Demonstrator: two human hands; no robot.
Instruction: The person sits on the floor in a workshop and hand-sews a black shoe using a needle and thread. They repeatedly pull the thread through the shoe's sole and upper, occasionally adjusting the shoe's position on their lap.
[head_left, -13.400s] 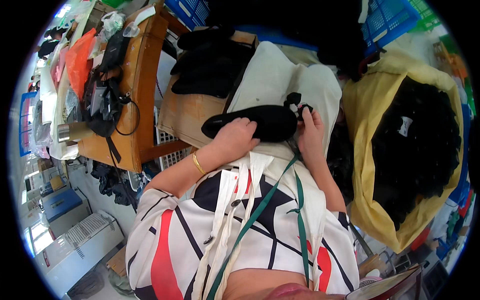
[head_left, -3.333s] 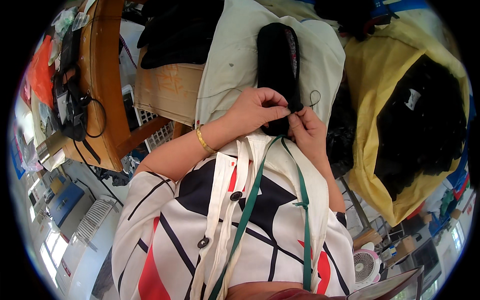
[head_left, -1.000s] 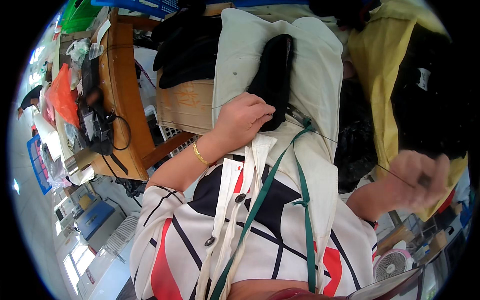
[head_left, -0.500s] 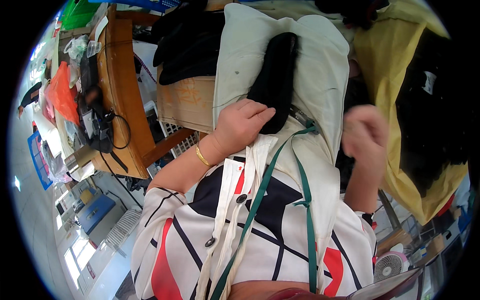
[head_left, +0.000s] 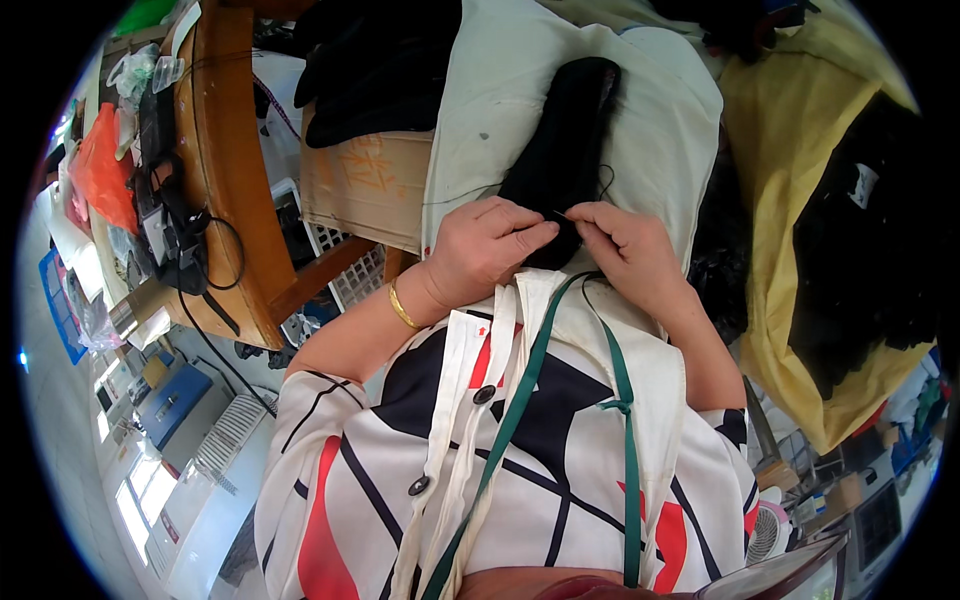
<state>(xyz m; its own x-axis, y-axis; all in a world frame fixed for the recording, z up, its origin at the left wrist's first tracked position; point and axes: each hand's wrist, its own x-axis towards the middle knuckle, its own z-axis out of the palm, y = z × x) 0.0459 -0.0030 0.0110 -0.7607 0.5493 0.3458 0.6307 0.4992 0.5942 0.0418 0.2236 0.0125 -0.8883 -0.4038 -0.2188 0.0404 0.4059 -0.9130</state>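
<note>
Right now both hands meet at the near end of a long black fabric piece (head_left: 562,150) that lies lengthwise on a pale cloth-covered pad (head_left: 660,130), stretching away from the fingers. The left hand (head_left: 487,250) is curled, its fingers pressed down on the near end of the black piece and pinched toward the right hand (head_left: 625,250), whose thumb and forefinger are closed narrowly on something very fine, probably a needle with black thread (head_left: 600,185); it is too small to be sure. A thin loop of that thread shows just beyond the right fingertips.

Judging by its sag and folds, the black piece is soft, light and limp, not fragile and not slippery; it would be best held near the end being worked, pinned flat by one hand while the other pinches the edge.

Count: one black piece in hand, one pale pad under it, two hands, one gold bangle (head_left: 402,305) on the left wrist. Farther right of the grip sits one yellow sack (head_left: 770,200) full of dark material; left of it one cardboard box (head_left: 365,185) and one wooden table (head_left: 225,170).
</note>
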